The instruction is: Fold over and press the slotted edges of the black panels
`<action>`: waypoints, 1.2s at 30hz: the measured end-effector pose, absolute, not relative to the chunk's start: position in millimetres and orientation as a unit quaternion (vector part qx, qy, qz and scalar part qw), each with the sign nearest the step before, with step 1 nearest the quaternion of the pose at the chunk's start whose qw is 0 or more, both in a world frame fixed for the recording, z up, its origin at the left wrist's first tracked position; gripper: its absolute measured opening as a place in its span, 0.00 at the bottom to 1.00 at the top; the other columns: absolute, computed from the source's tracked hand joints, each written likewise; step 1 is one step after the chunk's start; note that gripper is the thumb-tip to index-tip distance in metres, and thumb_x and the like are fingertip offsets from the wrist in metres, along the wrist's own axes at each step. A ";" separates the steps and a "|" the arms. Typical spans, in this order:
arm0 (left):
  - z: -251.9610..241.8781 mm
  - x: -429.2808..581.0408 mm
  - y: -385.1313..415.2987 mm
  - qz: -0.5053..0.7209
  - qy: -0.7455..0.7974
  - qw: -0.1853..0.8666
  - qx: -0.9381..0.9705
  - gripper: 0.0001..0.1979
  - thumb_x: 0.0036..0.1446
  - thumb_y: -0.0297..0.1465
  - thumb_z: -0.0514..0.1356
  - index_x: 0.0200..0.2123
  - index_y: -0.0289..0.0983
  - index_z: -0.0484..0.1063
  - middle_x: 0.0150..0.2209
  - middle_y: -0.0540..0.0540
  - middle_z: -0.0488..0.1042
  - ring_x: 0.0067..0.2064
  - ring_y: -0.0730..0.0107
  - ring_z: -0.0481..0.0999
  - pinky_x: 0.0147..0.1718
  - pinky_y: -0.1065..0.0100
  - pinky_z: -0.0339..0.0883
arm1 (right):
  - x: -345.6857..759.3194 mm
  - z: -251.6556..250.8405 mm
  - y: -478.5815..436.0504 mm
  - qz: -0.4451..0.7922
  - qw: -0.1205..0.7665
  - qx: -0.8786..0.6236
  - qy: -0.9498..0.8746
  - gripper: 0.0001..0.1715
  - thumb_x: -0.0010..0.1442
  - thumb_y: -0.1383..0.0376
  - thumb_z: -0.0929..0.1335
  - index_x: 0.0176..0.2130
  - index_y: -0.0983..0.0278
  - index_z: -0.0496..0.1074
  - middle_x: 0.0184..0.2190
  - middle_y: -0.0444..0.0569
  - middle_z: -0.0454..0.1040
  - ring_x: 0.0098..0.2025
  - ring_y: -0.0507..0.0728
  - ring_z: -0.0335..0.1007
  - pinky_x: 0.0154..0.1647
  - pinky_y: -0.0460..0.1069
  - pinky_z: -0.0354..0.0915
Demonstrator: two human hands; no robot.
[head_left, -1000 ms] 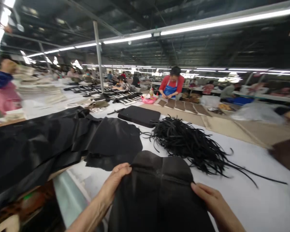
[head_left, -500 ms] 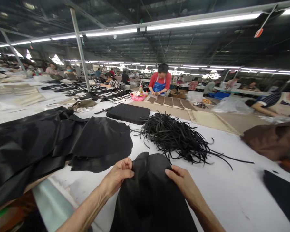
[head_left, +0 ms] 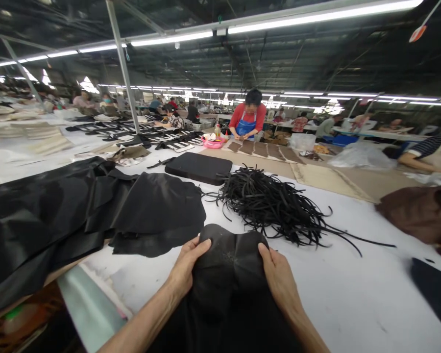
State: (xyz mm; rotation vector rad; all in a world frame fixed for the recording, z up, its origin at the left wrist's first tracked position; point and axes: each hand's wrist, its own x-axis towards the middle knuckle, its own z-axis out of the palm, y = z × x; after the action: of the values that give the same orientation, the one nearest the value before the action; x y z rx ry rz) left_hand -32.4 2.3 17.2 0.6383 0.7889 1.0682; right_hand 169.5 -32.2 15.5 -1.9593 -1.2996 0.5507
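A piece of black leather (head_left: 230,279) lies on the white table (head_left: 353,299) right in front of me. My left hand (head_left: 186,264) grips its left edge, thumb on top, fingers curled under. On the right edge my right hand (head_left: 277,277) holds the same piece, thumb pressed onto it. The piece bulges up between both hands. Just beyond it lies a tangle of black leather strips (head_left: 275,206).
Large black hides (head_left: 59,215) are heaped at the left. A black pad (head_left: 198,167) lies further back. Brown hide (head_left: 419,213) sits at the right. A person in red with a blue apron (head_left: 248,122) works at the table's far end beside brown pieces (head_left: 264,151).
My hands have shifted along the black piece and drawn closer together, bunching its top edge upward. My view has swung slightly to the right.
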 end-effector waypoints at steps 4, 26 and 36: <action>14.7 -21.8 -0.2 0.487 0.347 0.746 0.292 0.14 0.46 0.33 0.65 0.37 0.33 0.73 0.30 0.44 0.78 0.32 0.64 0.77 0.36 0.65 0.70 | 183.2 17.9 -44.5 0.149 0.321 -0.788 -0.504 0.25 0.59 0.50 0.53 0.29 0.61 0.68 0.30 0.52 0.74 0.34 0.60 0.68 0.36 0.50 0.60; -35.7 -18.7 46.5 0.335 0.632 0.343 0.609 0.14 0.50 0.35 0.58 0.40 0.35 0.69 0.30 0.45 0.73 0.36 0.58 0.73 0.39 0.60 0.66 | 327.5 -25.0 -134.1 0.080 0.148 -0.930 -0.326 0.27 0.57 0.46 0.54 0.32 0.62 0.68 0.29 0.54 0.72 0.35 0.62 0.69 0.35 0.53 0.62; -29.6 -14.5 17.8 0.216 0.572 0.075 0.788 0.25 0.52 0.20 0.49 0.55 0.35 0.58 0.61 0.35 0.50 0.58 0.47 0.56 0.53 0.49 0.53 | 323.9 -38.2 -142.8 -0.082 0.141 -0.922 -0.352 0.28 0.62 0.56 0.55 0.56 0.69 0.56 0.50 0.61 0.64 0.47 0.65 0.64 0.41 0.57 0.61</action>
State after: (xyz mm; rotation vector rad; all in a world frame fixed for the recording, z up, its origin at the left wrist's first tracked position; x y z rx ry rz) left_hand -14.5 17.8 -29.6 2.3641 1.7159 0.6483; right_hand 323.9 -142.8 -38.2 -2.6617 -1.0170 -0.2375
